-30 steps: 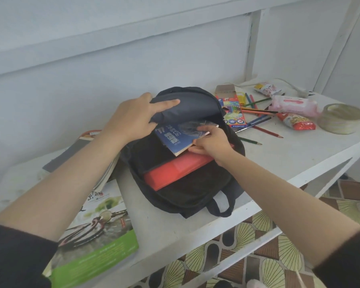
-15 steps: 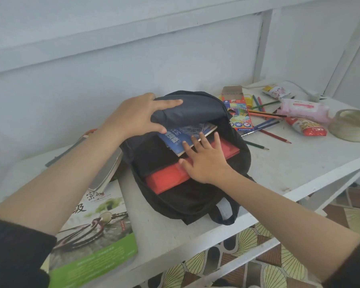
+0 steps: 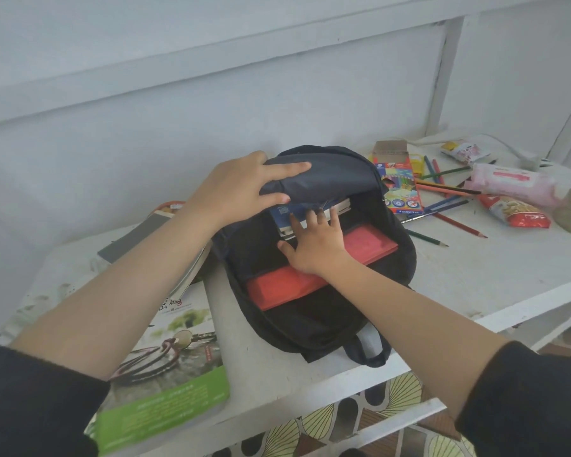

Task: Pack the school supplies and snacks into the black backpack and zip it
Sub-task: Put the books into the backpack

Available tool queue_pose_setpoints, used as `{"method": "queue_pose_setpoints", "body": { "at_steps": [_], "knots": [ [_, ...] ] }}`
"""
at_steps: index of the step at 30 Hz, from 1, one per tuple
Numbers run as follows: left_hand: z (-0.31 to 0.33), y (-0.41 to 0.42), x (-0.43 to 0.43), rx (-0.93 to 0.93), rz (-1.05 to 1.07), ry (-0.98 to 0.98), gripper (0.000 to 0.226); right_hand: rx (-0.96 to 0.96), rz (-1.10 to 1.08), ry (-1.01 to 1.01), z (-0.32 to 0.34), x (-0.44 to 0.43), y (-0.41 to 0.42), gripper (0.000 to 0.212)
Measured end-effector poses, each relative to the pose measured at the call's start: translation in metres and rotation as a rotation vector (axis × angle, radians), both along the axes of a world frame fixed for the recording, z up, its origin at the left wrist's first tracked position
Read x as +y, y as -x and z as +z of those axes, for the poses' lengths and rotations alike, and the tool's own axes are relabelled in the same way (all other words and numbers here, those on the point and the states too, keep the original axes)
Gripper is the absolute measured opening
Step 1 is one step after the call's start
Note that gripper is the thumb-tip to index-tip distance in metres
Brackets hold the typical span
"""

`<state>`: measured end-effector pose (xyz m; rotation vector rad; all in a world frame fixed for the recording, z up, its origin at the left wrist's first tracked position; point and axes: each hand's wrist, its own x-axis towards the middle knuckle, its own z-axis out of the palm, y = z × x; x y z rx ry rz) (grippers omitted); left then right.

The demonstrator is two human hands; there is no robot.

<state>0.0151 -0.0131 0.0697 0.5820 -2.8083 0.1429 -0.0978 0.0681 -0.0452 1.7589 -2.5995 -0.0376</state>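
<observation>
With the left hand [image 3: 241,189] pinching the flap [image 3: 337,179] up, the right hand [image 3: 314,245] has released its grip and pushes the blue book [image 3: 284,214] flat-fingered deeper into the black backpack [image 3: 310,321], nearly stowed

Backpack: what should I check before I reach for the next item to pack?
1. Opening held wide: ok, left hand grips the flap up.
2. Blue book fully in: not ok, its edge shows under the flap; right hand presses it with straight fingers.
3. Red case inside backpack: ok.
4. Room for more: cannot tell.
5. Everything packed: not ok, pencil box, loose pencils, snack packet and green book lie on the table.
</observation>
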Motion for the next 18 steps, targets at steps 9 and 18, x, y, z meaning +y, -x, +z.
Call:
{"method": "queue_pose_setpoints", "body": {
  "at_steps": [9,18],
  "knots": [
    [-0.002,0.001,-0.002,0.009,0.0,-0.002,0.053,-0.095,-0.017,-0.033,-0.003,0.01,0.004,0.075],
    [-0.004,-0.002,0.001,-0.004,-0.023,0.007,0.055,-0.079,-0.022,-0.087,-0.004,0.014,0.015,0.073]
  ]
}}
